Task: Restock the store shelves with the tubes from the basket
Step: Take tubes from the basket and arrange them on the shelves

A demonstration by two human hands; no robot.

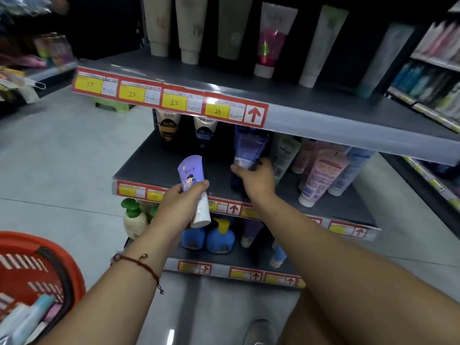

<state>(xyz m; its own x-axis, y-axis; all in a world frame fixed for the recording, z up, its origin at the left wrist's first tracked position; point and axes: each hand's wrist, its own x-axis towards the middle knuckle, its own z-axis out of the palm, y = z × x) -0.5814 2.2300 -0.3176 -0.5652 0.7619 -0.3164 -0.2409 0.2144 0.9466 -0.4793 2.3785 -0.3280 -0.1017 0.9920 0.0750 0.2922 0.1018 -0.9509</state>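
While right hand (254, 179) grips a half-hidden blue tube (249, 148), left hand (178, 205) holds a lilac tube (191, 175)

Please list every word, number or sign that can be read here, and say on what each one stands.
"25": handwritten on the yellow price tags along the top shelf edge.
Red up arrow: on the white tag beside them.
White tag slips, lower shelf tags, tube labels, including the purple tube in the left hand: too blurred to read.

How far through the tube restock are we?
Mid-job. Done: tubes already stand on the middle shelf. In hand: right hand sets a dark blue tube there; left hand holds a purple tube. Left: more tubes in the red basket.
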